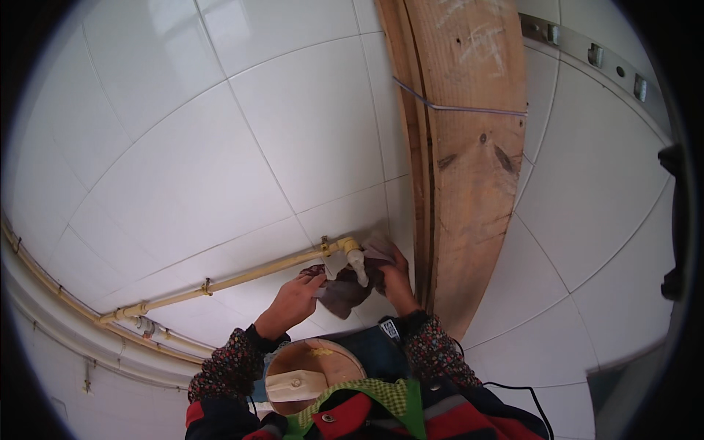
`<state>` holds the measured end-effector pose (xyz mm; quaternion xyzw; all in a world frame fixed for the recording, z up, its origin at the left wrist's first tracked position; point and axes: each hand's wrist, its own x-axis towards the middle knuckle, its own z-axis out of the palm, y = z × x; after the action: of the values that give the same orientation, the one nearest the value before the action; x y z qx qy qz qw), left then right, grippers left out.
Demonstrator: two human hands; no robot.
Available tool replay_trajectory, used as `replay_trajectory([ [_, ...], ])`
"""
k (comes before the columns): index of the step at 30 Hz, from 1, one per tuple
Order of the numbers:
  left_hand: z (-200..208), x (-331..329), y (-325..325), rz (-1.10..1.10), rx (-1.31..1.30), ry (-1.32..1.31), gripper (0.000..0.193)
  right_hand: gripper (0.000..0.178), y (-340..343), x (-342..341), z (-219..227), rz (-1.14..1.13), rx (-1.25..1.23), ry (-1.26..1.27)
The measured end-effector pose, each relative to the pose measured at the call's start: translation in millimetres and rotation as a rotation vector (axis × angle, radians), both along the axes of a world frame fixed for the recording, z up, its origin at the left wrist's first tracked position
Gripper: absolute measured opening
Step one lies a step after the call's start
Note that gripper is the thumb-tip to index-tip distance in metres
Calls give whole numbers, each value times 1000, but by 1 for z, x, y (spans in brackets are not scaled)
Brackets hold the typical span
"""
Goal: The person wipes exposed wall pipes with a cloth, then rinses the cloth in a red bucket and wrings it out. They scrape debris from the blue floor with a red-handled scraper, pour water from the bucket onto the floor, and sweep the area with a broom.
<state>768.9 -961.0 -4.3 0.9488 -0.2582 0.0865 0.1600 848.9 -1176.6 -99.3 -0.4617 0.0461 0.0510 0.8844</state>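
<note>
A dark grey-brown cloth (343, 295) is stretched between my two hands, under and around a white tap (356, 262). The tap hangs from the yellowed end elbow of a wall pipe (253, 278). My left hand (292, 302) pinches one end of the cloth, left of the tap. To the right of the tap, my right hand (398, 282) grips the other end, partly covered by the fabric. Some of the right fingers are hidden behind the cloth.
Tall wooden planks (473, 183), bound with a wire, lean beside my right hand against the white tiled wall (308, 125). A round wooden container (352, 352) stands below my hands. A metal hook rail (572, 44) runs along the upper right.
</note>
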Motion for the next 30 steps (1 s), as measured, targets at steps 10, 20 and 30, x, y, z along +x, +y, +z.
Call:
replay_trajectory([
  [10, -33, -10, -10, 134, -154, -308, 63, 41, -2, -28, -36, 145, 9, 30],
  [20, -64, 46, -6, 264, 7, -465, 71, 48, -1, -27, -14, -6, 216, 15],
  [30, -86, -54, 64, 345, -195, -416, 66, 40, -10, -26, -42, 108, 266, -76],
])
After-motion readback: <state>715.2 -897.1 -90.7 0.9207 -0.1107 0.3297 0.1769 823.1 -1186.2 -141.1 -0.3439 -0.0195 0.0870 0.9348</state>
